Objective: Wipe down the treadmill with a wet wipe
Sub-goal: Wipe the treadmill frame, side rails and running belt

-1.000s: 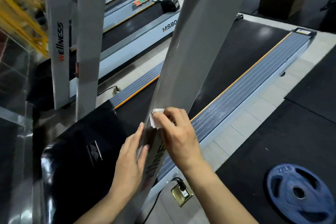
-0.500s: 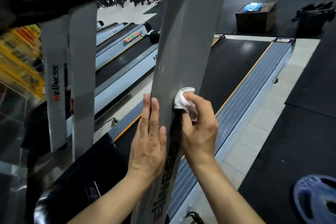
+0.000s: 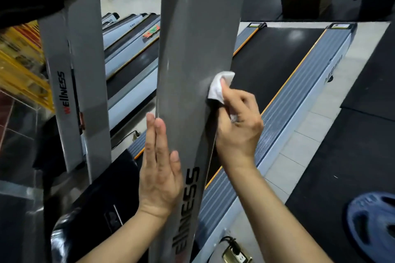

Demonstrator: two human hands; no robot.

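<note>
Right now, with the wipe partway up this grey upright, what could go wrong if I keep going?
1. The wet wipe sits at the right edge of the grey upright, bunched in the right hand; it may slip off the edge and miss the face.
2. The left hand lies flat on the upright and could smudge it.
3. A plugged floor socket lies below; drips from the wipe might reach it.

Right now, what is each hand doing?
Left hand: open, flat against the post.
Right hand: gripping the wipe on the post.
</note>
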